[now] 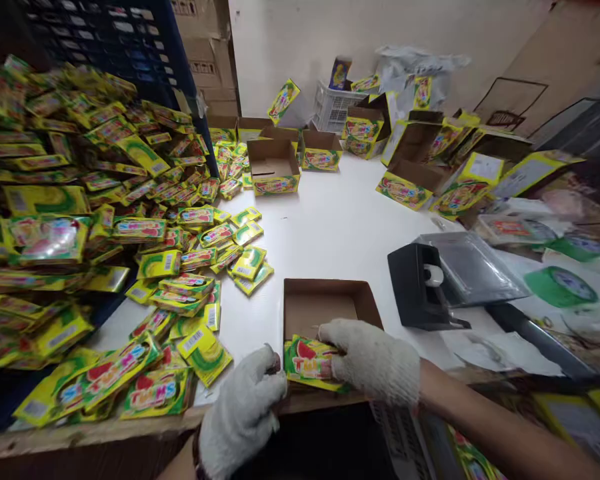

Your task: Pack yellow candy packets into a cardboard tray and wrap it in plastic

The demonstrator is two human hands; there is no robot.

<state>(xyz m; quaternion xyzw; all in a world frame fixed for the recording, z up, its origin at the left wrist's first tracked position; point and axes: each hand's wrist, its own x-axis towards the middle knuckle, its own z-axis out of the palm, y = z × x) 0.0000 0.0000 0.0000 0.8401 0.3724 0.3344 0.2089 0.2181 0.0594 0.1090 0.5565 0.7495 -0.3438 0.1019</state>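
Observation:
Both my hands wear white knit gloves. My right hand point(367, 357) grips a stack of yellow-green candy packets point(307, 363) from above, fingers curled over its top edge. My left hand point(247, 400) presses against the stack's left end, fingers bent around it. The stack sits at the near edge of an open brown cardboard box point(325, 303) on the white table point(340, 220). The box's far part shows bare cardboard.
A big heap of the same yellow packets point(105, 220) covers the table's left side. Several open printed boxes point(275, 167) stand along the back. A black tape dispenser point(420, 287) and green tape roll point(560, 287) lie at the right.

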